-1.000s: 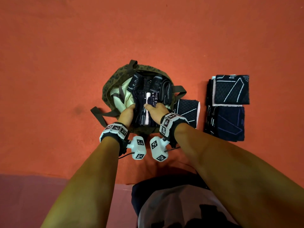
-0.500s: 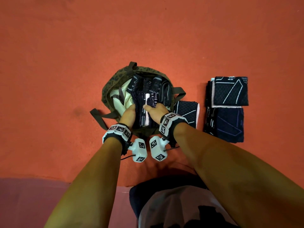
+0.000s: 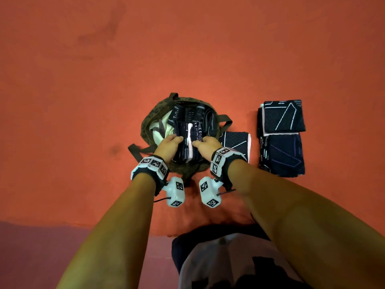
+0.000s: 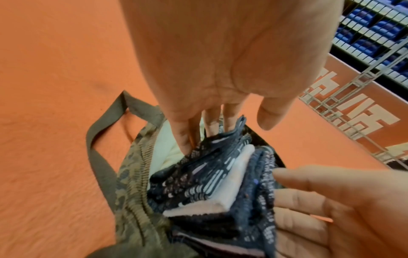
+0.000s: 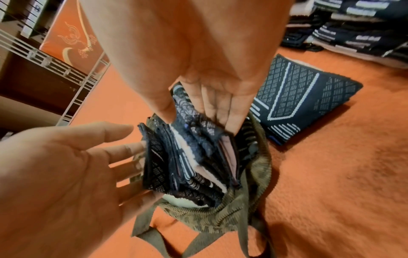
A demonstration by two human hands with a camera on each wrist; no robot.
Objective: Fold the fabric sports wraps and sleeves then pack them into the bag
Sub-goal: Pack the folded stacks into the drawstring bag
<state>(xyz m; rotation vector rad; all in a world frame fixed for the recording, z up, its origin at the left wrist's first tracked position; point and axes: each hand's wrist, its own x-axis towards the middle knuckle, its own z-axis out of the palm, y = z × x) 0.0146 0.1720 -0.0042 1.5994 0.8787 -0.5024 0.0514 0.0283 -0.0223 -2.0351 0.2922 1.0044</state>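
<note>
bag (image 3: 150,122), at 12 o'clock of the person, is packed with upright folded wraps (image 3: 188,140), flanked by left hand (image 3: 168,142) and right hand (image 3: 206,142), both flat-fingered; one folded sleeve (image 3: 236,142) touches its 3 o'clock rim.

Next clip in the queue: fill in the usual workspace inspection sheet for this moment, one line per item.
Surface: orange floor mat, with faint dark smudges.
Job's things: olive patterned bag open, packed with upright folded dark wraps; one folded sleeve lies beside the bag; two folded stacks farther right, apart from it.
Clutter: nothing seen.
Grippers: left hand with straight fingers against the bundle's left side; right hand with fingers on its right side and thumb on top.
Cables: thin lead at the left wrist camera.
Surroundings: wire rack, orange banner, shelved dark textiles.
</note>
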